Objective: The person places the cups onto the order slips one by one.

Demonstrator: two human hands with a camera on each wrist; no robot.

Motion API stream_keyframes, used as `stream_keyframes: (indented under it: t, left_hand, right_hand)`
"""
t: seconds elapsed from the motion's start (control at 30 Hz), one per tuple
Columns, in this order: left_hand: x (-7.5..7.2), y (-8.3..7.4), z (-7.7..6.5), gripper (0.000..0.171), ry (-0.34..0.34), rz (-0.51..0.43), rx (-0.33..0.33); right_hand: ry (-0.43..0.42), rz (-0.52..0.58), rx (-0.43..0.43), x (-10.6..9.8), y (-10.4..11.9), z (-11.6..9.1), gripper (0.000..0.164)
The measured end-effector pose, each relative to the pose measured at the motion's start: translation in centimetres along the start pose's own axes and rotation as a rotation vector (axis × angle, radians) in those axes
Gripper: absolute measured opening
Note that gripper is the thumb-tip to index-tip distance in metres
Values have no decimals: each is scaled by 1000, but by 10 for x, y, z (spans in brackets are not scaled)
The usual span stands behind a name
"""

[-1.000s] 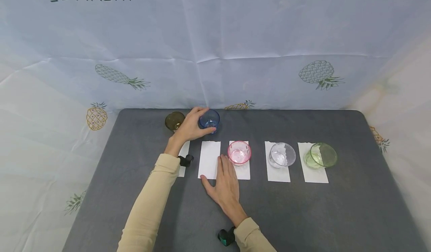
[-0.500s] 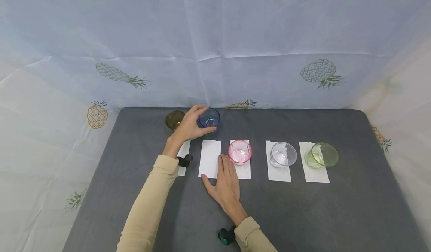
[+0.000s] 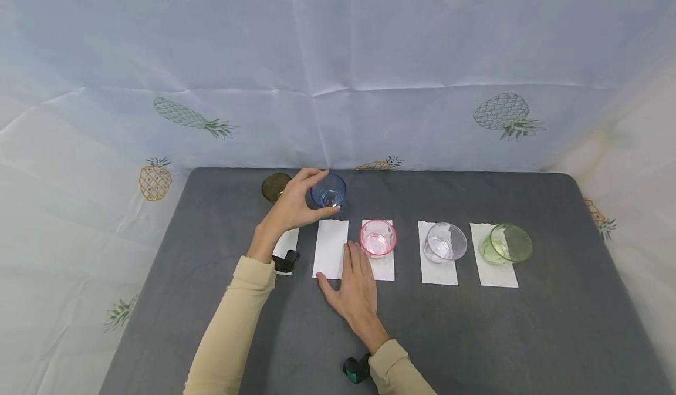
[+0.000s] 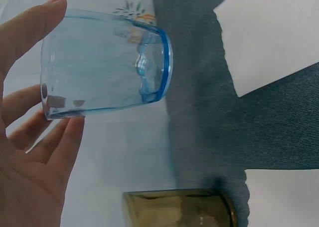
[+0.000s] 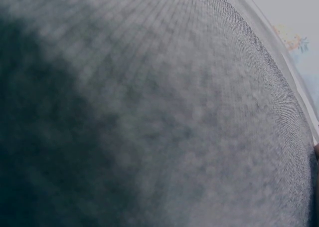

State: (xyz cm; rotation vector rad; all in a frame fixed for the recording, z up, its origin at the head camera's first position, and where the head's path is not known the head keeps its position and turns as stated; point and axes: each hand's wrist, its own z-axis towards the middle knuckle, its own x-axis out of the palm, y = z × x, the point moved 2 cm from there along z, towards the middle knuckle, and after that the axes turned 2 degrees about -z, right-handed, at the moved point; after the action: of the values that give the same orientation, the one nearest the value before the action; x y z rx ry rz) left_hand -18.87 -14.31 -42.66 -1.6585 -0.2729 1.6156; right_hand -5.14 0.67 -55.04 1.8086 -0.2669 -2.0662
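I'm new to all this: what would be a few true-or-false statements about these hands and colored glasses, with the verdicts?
1. The left hand holds the blue glass. True.
2. The right hand holds the green glass. False: it holds no glass; the green one is apart from both hands.
3. The clear glass stands between the pink glass and the green one. True.
4. The brown glass is right of the pink one in the head view. False: it is to the left.
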Motion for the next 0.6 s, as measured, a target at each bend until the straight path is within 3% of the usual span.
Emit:
stream_keyframes:
  t: [0.4, 0.6]
  left_hand:
    - [-16, -20, -29, 83, -21, -12, 89]
    - [-21, -28, -41, 83, 8, -10, 103]
  right_hand:
    - [19, 15, 8, -3, 2, -2, 93]
    - [4, 7, 1, -3, 2, -3, 92]
